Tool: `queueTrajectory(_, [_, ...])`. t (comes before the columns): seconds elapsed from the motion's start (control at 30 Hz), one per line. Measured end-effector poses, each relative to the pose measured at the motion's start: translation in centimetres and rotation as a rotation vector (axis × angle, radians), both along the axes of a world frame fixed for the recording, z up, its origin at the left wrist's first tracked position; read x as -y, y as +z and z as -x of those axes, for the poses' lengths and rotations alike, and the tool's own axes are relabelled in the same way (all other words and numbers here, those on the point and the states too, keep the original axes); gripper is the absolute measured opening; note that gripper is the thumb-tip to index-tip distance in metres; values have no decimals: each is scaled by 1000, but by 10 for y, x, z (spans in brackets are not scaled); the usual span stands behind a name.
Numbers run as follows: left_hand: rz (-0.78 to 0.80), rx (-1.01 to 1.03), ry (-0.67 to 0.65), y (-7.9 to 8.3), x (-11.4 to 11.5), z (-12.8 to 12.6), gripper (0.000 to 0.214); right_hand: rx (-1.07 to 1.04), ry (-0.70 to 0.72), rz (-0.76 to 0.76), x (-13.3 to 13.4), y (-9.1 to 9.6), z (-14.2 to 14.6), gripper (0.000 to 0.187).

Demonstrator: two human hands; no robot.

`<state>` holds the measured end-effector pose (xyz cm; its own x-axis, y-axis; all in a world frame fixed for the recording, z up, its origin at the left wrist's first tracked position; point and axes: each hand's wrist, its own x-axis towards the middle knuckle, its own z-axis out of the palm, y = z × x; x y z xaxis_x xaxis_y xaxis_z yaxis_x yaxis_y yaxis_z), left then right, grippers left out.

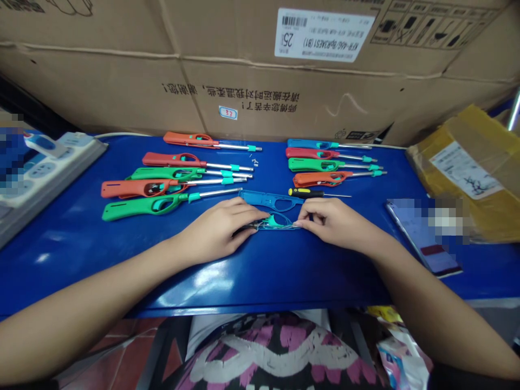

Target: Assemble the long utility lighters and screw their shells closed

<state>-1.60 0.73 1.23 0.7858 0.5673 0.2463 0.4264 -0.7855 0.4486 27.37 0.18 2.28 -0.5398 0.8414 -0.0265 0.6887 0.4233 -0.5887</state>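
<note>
On the blue tabletop lies a blue half shell of a long-neck lighter (272,200), hollow side up. Just below it is the opened lighter (278,221), a second blue half with a green trigger and thin inner parts showing. My left hand (221,225) is closed around the left end of this opened lighter and covers much of it. At its right end my right hand (329,221) pinches with thumb and forefinger; a thin wire or the shell's tip may be between them, too small to tell. Behind the shell lies a yellow and black screwdriver (306,193).
Several orange, red and green lighters (142,208) lie at the left, and several more (319,164) at the right. Small metal bits (254,161) lie between them. A phone (422,235) and a taped box (467,173) stand right, a power strip (44,173) left, a large carton (227,70) behind.
</note>
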Motion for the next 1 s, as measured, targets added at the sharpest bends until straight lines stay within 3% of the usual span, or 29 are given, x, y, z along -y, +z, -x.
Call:
queueTrajectory(0.23, [9, 7, -13, 0, 2, -2, 31, -13, -121, 91, -3, -4, 2, 15])
queueTrajectory(0.43, [-33, -17, -30, 0, 2, -2, 27, -10, -110, 98, -2, 0, 4, 16])
queueTrajectory(0.63, [-55, -37, -29, 0, 2, -2, 24, -18, -161, 197, 1, 4, 5, 24])
queueTrajectory(1.0, [-89, -61, -33, -2, 3, -1, 27, 20, -147, 159, 1, 4, 11, 18])
